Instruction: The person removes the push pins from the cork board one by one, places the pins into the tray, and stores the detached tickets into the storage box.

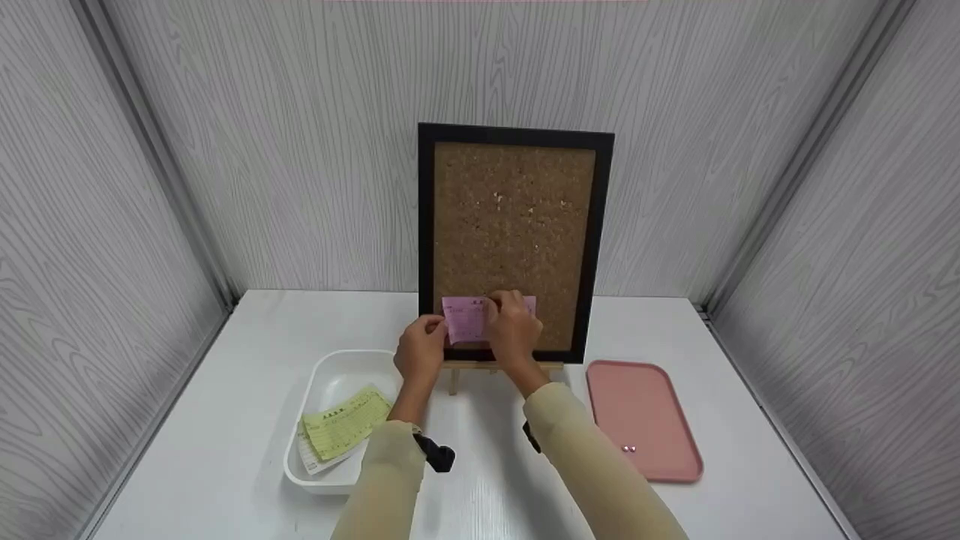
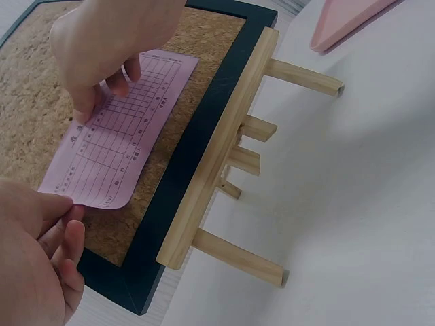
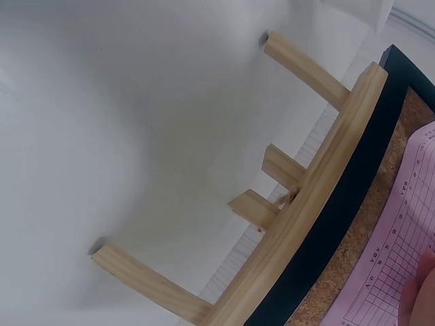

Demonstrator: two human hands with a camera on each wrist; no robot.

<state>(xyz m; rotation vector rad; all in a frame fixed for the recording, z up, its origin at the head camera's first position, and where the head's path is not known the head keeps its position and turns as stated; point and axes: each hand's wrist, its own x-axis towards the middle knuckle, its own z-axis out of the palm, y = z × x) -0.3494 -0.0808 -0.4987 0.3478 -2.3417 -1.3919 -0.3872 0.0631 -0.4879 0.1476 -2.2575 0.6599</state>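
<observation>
A pink printed form slip [image 1: 466, 319] lies flat against the lower part of a black-framed cork board [image 1: 517, 225]. My left hand [image 1: 420, 349] pinches the slip's left edge between thumb and finger, as the left wrist view also shows [image 2: 41, 238]. With fingers bent, my right hand [image 1: 514, 326] touches the middle of the slip's upper edge. Whether a small thing sits under its fingertips is hidden. In the right wrist view only part of the slip [image 3: 401, 238] and a bit of the right hand [image 3: 421, 299] appear.
A wooden easel [image 2: 217, 149] bears the board. On the left, a white tray [image 1: 300, 457] contains a yellow slip [image 1: 349, 420] over a white slip [image 1: 319, 459]. To the right lies a pink tray [image 1: 645, 405] with two small shiny pieces [image 1: 628, 448]. Walls enclose the table.
</observation>
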